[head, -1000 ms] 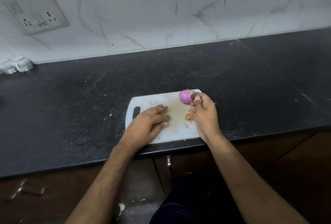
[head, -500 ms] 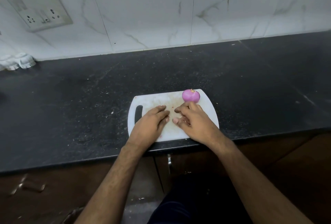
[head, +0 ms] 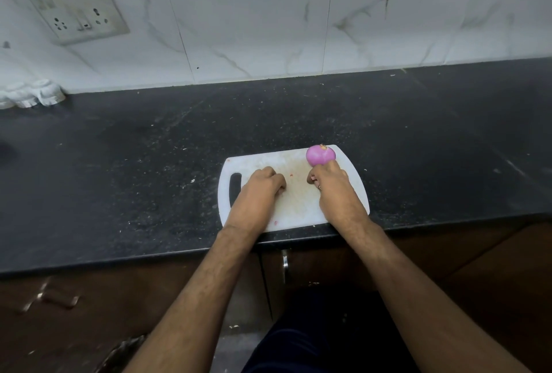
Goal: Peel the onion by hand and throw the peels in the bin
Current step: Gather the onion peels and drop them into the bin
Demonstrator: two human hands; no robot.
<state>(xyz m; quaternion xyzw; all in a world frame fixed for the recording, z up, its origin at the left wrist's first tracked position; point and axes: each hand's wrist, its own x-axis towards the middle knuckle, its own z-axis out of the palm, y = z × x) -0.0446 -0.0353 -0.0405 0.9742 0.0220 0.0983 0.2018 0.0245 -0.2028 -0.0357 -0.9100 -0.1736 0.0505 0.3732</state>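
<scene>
Your peeled onion sits at the far right corner of the white cutting board, on the dark counter below a tiled wall. It looks smooth and glossy, probably slick and ready to roll, so cup it round its middle rather than pinching the tip. The peels will be feather-light and brittle; gather them in a loose fist. Your left hand rests knuckles-up on the board, fingers curled under. Your right hand lies just below the onion, fingers bunched, apparently round scraps of skin, though the view is too poor to be sure. The hands sit apart. No bin is in view.
</scene>
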